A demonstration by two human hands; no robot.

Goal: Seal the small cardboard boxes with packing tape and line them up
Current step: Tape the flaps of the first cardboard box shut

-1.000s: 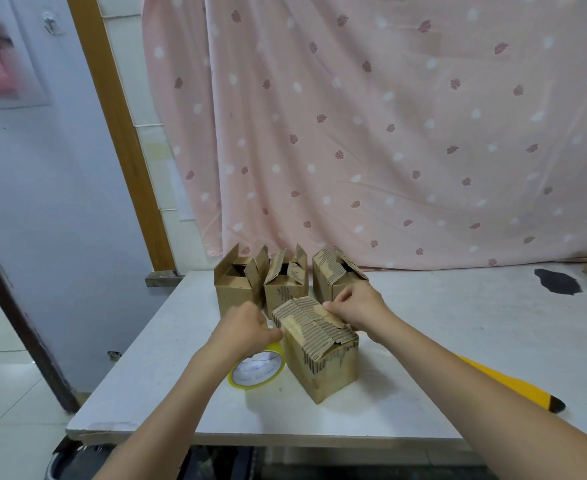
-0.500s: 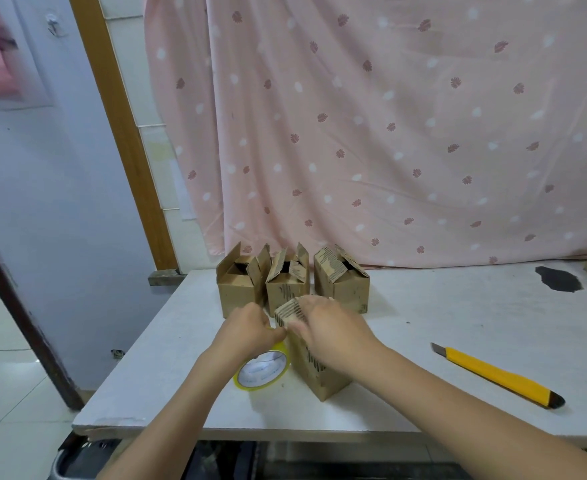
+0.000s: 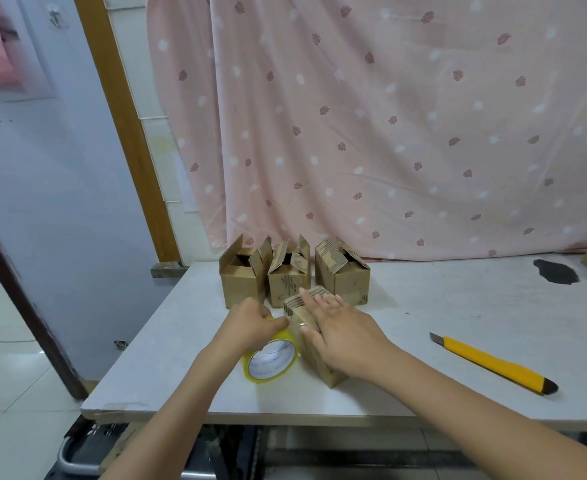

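Taping the near cardboard box (image 3: 314, 355) at the front of the white table (image 3: 458, 317).

The right hand (image 3: 342, 336) lies flat on its closed flaps, fingers straight; the left hand (image 3: 252, 323) grips the yellow tape roll (image 3: 272, 362) touching the box's left side. Three open-flapped boxes (image 3: 290, 271) stand in a row just behind; a yellow utility knife (image 3: 493, 363) lies well apart.

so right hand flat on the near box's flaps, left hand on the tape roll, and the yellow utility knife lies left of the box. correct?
Not quite. In the head view the yellow utility knife lies on the table to the right of the near box, untouched. The rest holds: the right hand presses flat on its flaps, and the left hand grips the tape roll.
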